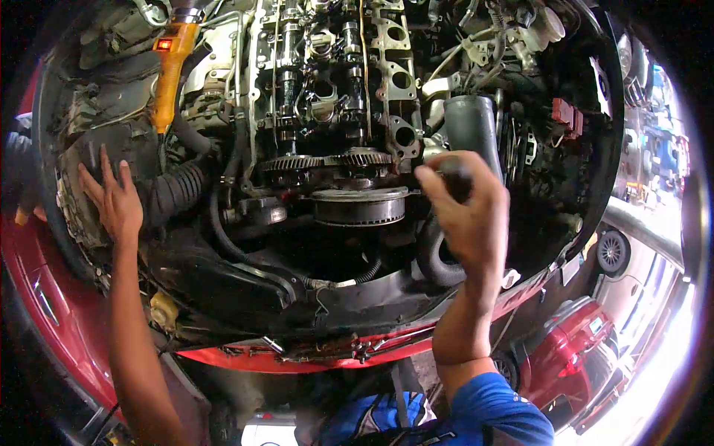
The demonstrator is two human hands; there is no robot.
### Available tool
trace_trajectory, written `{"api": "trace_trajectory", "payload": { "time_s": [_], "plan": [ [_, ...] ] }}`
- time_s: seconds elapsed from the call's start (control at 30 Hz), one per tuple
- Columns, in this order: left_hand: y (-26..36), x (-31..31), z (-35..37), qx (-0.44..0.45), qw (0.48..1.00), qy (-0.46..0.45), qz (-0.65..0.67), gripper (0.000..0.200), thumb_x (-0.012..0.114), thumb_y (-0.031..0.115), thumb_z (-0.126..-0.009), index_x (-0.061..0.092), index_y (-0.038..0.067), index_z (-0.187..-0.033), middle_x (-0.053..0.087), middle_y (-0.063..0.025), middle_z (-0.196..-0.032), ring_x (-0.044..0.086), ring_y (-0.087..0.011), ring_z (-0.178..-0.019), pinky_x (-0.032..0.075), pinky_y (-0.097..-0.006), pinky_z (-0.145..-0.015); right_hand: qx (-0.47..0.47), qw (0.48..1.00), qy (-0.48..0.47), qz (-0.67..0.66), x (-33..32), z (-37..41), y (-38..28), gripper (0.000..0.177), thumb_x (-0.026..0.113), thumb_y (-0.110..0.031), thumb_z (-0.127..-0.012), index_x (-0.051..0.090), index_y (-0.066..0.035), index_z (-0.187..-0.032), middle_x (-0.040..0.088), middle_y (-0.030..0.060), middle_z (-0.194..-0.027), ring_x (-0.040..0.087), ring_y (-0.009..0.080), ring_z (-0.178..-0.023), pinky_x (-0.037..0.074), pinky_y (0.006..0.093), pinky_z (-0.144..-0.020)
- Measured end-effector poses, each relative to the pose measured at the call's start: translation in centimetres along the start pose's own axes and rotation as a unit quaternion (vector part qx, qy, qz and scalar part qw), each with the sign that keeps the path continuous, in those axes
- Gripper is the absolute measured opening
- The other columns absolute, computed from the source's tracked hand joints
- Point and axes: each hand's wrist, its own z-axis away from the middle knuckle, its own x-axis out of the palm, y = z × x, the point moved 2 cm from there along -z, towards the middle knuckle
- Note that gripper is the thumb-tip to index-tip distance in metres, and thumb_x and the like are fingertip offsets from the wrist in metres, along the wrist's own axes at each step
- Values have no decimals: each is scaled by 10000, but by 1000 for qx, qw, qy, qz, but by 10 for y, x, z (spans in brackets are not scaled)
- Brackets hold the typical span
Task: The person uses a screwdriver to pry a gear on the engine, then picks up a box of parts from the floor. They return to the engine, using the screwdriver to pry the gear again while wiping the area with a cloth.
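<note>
My left hand (116, 195) lies flat with its fingers spread on a black plastic housing (111, 152), beside a ribbed black intake hose (177, 192). Raised over the front right of the engine bay is my right hand (472, 204), its thumb and fingers curled around a small dark round thing (455, 181) whose kind I cannot make out. Behind that hand stands a grey cylindrical canister (471, 123). The opened engine shows its camshafts (288, 82), two toothed cam gears (297, 162) and a round pulley (361, 208) below them.
An orange work lamp (169, 74) with a lit red switch hangs at the upper left. Several loose tools (364, 348) lie along the red front edge. A red fuse block (567, 117) sits at the right. Other cars (573, 346) stand around.
</note>
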Motion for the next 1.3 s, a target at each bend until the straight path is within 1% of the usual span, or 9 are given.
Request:
{"api": "trace_trajectory", "payload": {
  "time_s": [0.1, 0.43, 0.73, 0.87, 1.0, 1.1, 1.2, 1.27, 1.3],
  "plan": [
    [5, -6, -1, -11, 1000, -8, -1, 563, 425, 460, -1064, 333, 255, -1581, 139, -262, -1637, 158, -484, -1497, 229, -561, -1202, -25, 982, -63, 176, 27, -11, 15, 279, 721, -301, -884, 643, -46, -963, 649, 152, -954, 671, 377, -924, 535, 479, -775],
    [9, -8, 0, -27, 1000, -10, -6, 565, 449, 452, -1055, 337, 268, -1578, 134, -250, -1641, 160, -490, -1499, 225, -557, -1210, 29, 942, -204, 266, 64, -35, 38, 268, 723, -257, -826, 686, -46, -988, 710, 190, -1031, 683, 386, -992, 543, 486, -847],
    [7, -6, 1, -37, 999, -19, -6, 578, 464, 459, -1045, 381, 206, -1558, 149, -277, -1628, 156, -472, -1504, 292, -555, -1186, -4, 968, -103, 230, 27, -16, 24, 252, 699, -243, -851, 686, -70, -1035, 697, 176, -1047, 666, 392, -981, 520, 479, -841],
    [2, 2, 0, 18, 997, 40, -58, 578, 471, 449, -1024, 461, 139, -1512, 236, -363, -1569, 222, -555, -1447, 261, -600, -1187, -40, 985, -83, 145, -1, 31, -4, 236, 725, -210, -869, 668, -39, -1022, 689, 176, -978, 665, 400, -920, 525, 431, -810],
    [10, -12, 5, -7, 997, 75, 10, 580, 553, 431, -966, 540, 91, -1437, 292, -394, -1519, 273, -628, -1382, 360, -638, -1109, -19, 983, -174, 59, 1, 105, -29, 136, 731, -128, -865, 651, -48, -941, 667, 184, -891, 664, 385, -806, 530, 416, -707],
    [9, -10, 5, -9, 995, 101, 17, 581, 553, 431, -976, 513, 123, -1467, 281, -398, -1531, 259, -617, -1407, 301, -624, -1159, -91, 952, -292, 25, 29, 186, -48, 123, 721, -86, -842, 647, -61, -937, 651, 165, -827, 665, 328, -743, 521, 407, -653],
    [10, -12, 8, -32, 998, 2, -50, 709, 647, 425, -954, 454, -4, -1484, 138, -300, -1640, 99, -490, -1522, 251, -630, -1180, -134, 864, -486, -2, 67, 272, -70, 376, 772, -153, -773, 641, -113, -1123, 687, 152, -967, 696, 341, -843, 558, 432, -703],
    [8, -7, 16, 2, 997, 81, -7, 566, 571, 388, -1004, 560, -26, -1390, 208, -347, -1599, 145, -560, -1484, 283, -648, -1160, -215, 778, -591, -16, 95, 320, -92, 472, 756, -231, -794, 626, -109, -1232, 704, 151, -1031, 713, 345, -880, 583, 432, -712],
    [18, -19, 11, -64, 996, 26, -50, 546, 531, 417, -1021, 606, -25, -1333, 358, -308, -1554, 327, -496, -1446, 379, -576, -1116, -245, 754, -608, -47, 123, 365, -79, 460, 739, -251, -816, 623, -84, -1229, 702, 166, -1034, 712, 351, -876, 585, 433, -704]
  ]
}}
